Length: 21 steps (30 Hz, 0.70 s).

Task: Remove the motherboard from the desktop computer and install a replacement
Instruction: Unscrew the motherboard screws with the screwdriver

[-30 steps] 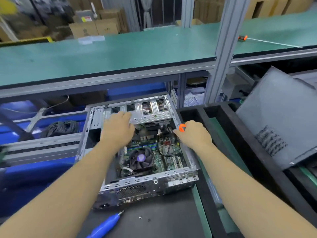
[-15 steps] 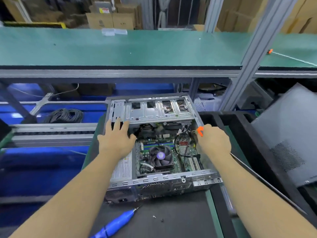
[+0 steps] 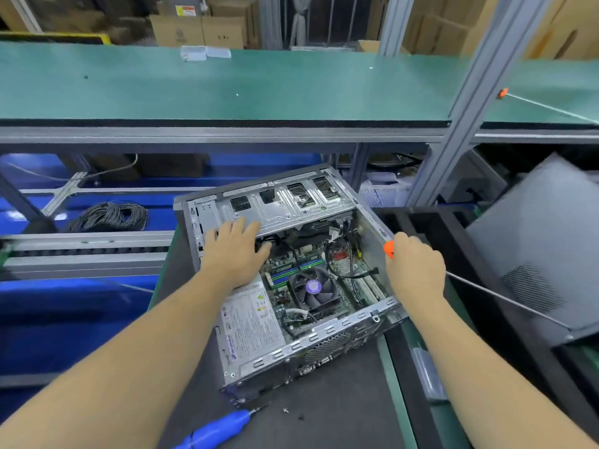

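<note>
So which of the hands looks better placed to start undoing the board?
Probably the right hand: it already grips an orange-handled screwdriver at the case's edge, while the left hand rests flat by the drive cage.

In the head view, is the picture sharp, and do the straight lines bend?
Head view: the open grey metal computer case and both hands are fairly sharp; the green bench top bows from wide-angle distortion; the blue screwdriver at the bottom edge is soft; lighting even, no strong glare.
</note>
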Tool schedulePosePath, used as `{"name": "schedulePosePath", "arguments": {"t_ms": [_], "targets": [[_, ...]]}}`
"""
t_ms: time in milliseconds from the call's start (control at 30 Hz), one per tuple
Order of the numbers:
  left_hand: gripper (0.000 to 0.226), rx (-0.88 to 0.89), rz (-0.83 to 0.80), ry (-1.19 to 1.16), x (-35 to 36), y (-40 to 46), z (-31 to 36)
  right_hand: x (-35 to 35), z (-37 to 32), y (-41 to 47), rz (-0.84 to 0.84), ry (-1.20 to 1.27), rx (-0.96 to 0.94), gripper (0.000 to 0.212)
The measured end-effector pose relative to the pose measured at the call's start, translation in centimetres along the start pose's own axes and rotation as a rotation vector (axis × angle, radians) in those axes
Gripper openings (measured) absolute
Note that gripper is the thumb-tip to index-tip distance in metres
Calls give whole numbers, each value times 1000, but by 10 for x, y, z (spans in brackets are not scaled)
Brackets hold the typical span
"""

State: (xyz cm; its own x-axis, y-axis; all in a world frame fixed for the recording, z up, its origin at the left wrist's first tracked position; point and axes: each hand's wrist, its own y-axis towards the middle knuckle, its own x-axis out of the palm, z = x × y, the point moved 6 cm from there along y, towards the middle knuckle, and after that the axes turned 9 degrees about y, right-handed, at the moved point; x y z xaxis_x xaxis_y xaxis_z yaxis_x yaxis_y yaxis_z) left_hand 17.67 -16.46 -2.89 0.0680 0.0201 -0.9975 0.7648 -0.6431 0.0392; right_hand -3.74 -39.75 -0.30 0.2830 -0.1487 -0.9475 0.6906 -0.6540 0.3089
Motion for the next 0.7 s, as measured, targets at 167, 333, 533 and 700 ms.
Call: {"name": "schedulePosePath", "arguments": {"t_ms": [167,333,533,700], "targets": [[46,-48,4,-28,3,3,3,-3,4,-13,130,183,161,3],[64,-54,-55,-21,10,-6,-1,-3,6,-6,193,234,195,8],[63,-205,-98,-43,13,-24,-5,9,-6,30,150,266,91,13],[62,-327,-95,-60,6,-37,1,16,-17,55,72,283,-22,5]]}}
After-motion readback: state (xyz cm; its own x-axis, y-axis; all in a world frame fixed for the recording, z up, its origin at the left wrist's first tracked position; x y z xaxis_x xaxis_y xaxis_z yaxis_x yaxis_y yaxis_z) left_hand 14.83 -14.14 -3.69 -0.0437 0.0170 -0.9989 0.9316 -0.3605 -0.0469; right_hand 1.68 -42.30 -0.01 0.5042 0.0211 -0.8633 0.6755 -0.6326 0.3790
